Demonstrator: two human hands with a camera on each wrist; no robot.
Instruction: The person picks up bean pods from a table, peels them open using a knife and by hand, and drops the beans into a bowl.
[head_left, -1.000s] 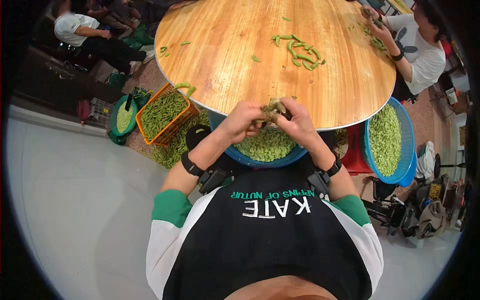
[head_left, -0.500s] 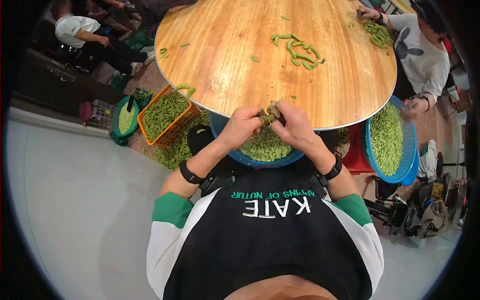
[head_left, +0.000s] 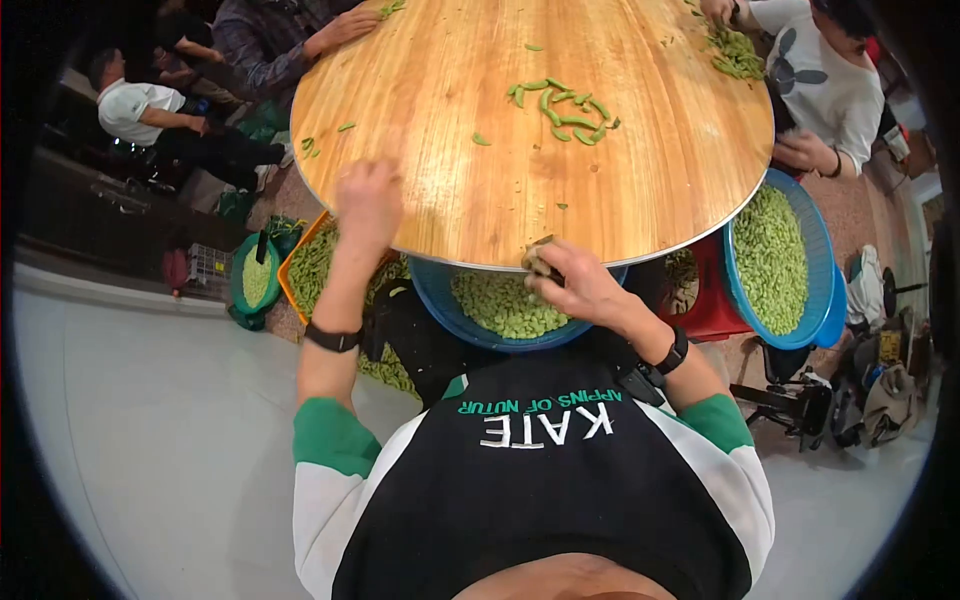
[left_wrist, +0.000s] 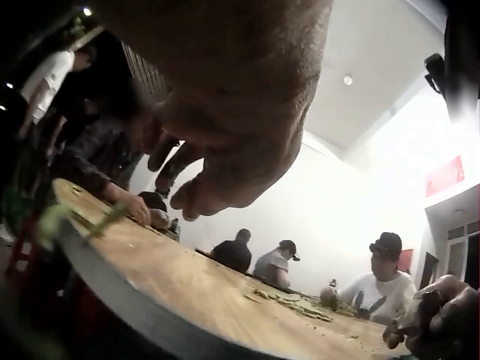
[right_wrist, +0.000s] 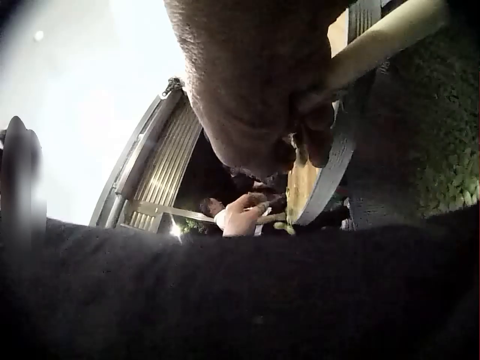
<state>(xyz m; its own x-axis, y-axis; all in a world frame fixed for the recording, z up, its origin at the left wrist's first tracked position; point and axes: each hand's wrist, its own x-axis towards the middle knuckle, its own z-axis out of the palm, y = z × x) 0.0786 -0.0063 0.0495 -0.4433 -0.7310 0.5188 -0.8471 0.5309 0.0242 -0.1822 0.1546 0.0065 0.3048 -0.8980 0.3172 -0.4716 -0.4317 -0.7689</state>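
Note:
My left hand (head_left: pixel 370 205), blurred, reaches over the table's left edge, apart from the right one. In the left wrist view its fingers (left_wrist: pixel 196 191) hang loosely bent with nothing between them, and green pods (left_wrist: pixel 94 223) stick out at the table rim nearby. At the table's near edge, my right hand (head_left: pixel 580 283) has curled fingers and pinches a brownish-green bean pod (head_left: pixel 541 256), partly hidden by the fingertips. Just below that hand sits a blue basin (head_left: pixel 432 312) with shelled green beans (head_left: pixel 508 303) in it.
Several green pods (head_left: pixel 565 108) lie on the round wooden table (head_left: pixel 420 100). An orange crate (head_left: pixel 291 290) of pods stands at the left, a second blue basin (head_left: pixel 820 270) of beans at the right. A person in a white shirt (head_left: pixel 825 85) works across the table.
My hands were together over the basin and have parted. The left one has swung left and forward over the table, while the right stays by the near edge.

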